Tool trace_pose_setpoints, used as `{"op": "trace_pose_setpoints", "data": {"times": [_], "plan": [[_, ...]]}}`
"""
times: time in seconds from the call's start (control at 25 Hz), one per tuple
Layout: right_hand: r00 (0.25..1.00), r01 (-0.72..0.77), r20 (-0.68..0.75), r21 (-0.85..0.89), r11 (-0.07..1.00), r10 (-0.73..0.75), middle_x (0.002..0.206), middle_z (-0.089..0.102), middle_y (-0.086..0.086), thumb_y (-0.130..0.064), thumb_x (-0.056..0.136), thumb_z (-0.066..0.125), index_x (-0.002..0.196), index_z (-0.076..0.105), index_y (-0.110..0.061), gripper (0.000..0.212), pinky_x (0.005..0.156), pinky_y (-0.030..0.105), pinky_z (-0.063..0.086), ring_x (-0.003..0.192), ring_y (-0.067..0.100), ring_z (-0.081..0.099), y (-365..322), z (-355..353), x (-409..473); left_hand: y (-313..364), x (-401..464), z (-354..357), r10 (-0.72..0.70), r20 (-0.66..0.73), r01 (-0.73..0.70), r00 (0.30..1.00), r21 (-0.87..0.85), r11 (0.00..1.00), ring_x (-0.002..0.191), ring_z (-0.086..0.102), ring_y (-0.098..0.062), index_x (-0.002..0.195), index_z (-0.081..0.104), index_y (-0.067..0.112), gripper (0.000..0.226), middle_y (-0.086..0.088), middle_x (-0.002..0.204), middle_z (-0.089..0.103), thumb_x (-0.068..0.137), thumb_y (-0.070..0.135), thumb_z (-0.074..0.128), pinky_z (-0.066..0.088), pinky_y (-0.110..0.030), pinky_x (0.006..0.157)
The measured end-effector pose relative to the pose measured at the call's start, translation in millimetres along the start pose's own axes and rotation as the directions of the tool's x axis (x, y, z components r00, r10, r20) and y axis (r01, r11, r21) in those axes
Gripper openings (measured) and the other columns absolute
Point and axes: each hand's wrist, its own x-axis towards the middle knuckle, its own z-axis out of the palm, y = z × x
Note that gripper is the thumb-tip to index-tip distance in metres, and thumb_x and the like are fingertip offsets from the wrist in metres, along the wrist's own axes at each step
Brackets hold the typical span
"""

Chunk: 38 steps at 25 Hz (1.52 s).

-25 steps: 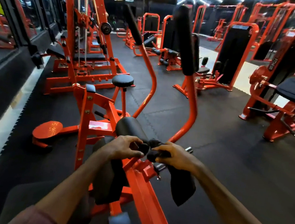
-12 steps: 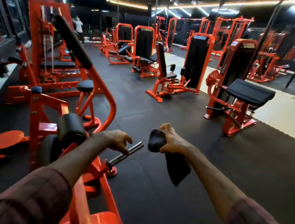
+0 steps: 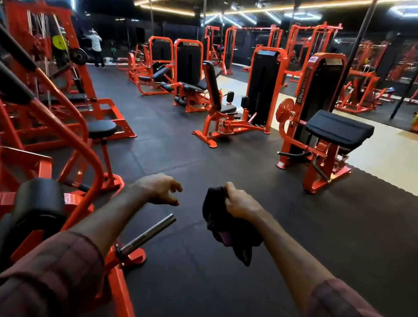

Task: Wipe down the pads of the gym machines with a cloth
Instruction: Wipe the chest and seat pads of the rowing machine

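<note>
right hand [image 3: 243, 206] still grips black cloth [image 3: 224, 220] | left hand [image 3: 159, 188] empty, fingers loosely curled | roller pad [image 3: 41, 201] now further left

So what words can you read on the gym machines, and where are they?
"FITNESS", white letters running up the side of the weight-stack tower of the orange machine behind the wide black pad. Letters above it on the same strip are too blurred to read.
The plates on top of the weight-stack towers are too blurred to read.
</note>
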Motion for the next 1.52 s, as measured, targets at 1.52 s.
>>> {"op": "trace_pose_setpoints", "data": {"times": [1.52], "plan": [[0.739,0.665,0.012,-0.165,0.728,-0.673,0.099,0.062,0.000,-0.007,0.079,0.050,0.091,0.050,-0.023,0.020,0.078,0.038,0.051,0.096,0.029,0.064,-99,-196,1141,-503,826,-213,-0.583,-0.200,0.512,0.787,-0.316,0.799,0.114,0.068,-0.008,0.137,0.063,0.043,0.057,0.018,0.128,0.070,0.085,0.059,0.074,0.056,-0.036,0.100]]}}
